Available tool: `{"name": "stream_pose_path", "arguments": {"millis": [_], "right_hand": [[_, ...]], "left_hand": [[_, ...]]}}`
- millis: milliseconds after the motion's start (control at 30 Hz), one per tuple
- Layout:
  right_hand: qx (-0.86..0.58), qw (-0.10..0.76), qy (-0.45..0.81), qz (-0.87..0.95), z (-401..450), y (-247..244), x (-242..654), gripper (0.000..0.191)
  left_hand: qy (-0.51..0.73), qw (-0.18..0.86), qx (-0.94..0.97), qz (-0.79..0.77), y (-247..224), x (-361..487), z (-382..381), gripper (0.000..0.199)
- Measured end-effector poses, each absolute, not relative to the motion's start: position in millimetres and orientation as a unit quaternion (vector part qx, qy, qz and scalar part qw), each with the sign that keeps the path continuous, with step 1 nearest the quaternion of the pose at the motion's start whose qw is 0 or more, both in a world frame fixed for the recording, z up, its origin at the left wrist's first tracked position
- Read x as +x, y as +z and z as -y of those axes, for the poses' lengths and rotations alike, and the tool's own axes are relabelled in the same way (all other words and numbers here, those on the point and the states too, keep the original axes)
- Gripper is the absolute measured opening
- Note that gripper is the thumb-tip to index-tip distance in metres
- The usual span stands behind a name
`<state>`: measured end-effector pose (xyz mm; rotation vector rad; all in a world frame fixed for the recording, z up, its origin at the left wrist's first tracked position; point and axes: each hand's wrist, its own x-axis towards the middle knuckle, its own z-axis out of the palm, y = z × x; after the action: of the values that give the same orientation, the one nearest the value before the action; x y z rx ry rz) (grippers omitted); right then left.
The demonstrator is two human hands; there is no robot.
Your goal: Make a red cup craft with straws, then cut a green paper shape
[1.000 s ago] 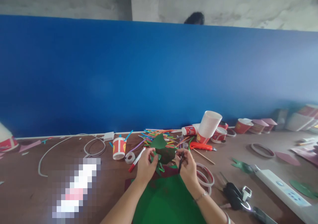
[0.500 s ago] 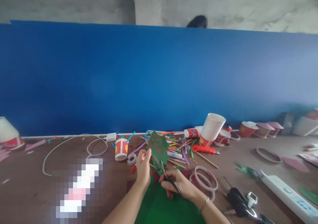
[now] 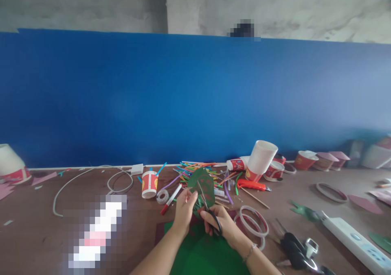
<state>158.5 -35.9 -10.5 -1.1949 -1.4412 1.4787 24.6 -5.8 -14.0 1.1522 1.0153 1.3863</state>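
My left hand (image 3: 185, 209) pinches the lower left edge of a green paper cut-out (image 3: 204, 182), which has reddish marks drawn on it. In my right hand (image 3: 220, 223) is a pair of scissors (image 3: 215, 217) with black handles, its blades pointing up and left across the paper. Narrow green strips hang at the paper's lower end, between the two hands. Below them lies a large green paper sheet (image 3: 207, 252), with dark red paper (image 3: 160, 229) showing beneath its edge.
Colourful sticks (image 3: 195, 165) are heaped behind the hands. A red marker (image 3: 171, 199), clear tape (image 3: 162, 196) and a paper cup (image 3: 149, 184) lie left. Stacked cups (image 3: 261, 161), an orange cutter (image 3: 251, 184), tape rings (image 3: 253, 220), keys (image 3: 295, 246) and a power strip (image 3: 356, 238) are right.
The green paper has turned and shifted slightly right and down along with my left hand, uncovering the red marker. The scissor blades now lie across the paper's face.
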Motion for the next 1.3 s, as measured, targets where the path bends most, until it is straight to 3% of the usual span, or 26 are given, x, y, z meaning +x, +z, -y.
{"name": "stream_pose_path", "arguments": {"millis": [333,867,967,1067,1167,1233,1300], "right_hand": [[-0.458,0.375,0.56,0.579,34,-9,161,0.037],[-0.469,0.318,0.562,0.602,29,-8,172,0.031],[-0.459,0.339,0.569,0.593,28,-7,172,0.033],[-0.464,0.396,0.554,0.566,29,-7,169,0.052],[-0.48,0.493,0.442,0.576,33,-7,166,0.066],[-0.485,0.523,0.366,0.598,36,-7,164,0.064],[-0.482,0.502,0.361,0.621,39,-8,161,0.05]], "left_hand": [[0.584,0.586,0.423,-0.37,-8,22,7,0.031],[0.59,0.584,0.428,-0.358,-18,15,-1,0.029],[0.605,0.567,0.417,-0.373,-20,14,-4,0.028],[0.615,0.548,0.408,-0.393,-19,13,-6,0.031],[0.629,0.532,0.392,-0.409,-17,14,-6,0.033],[0.637,0.521,0.383,-0.42,-15,16,-4,0.032],[0.642,0.515,0.375,-0.426,-11,19,0,0.031]]}}
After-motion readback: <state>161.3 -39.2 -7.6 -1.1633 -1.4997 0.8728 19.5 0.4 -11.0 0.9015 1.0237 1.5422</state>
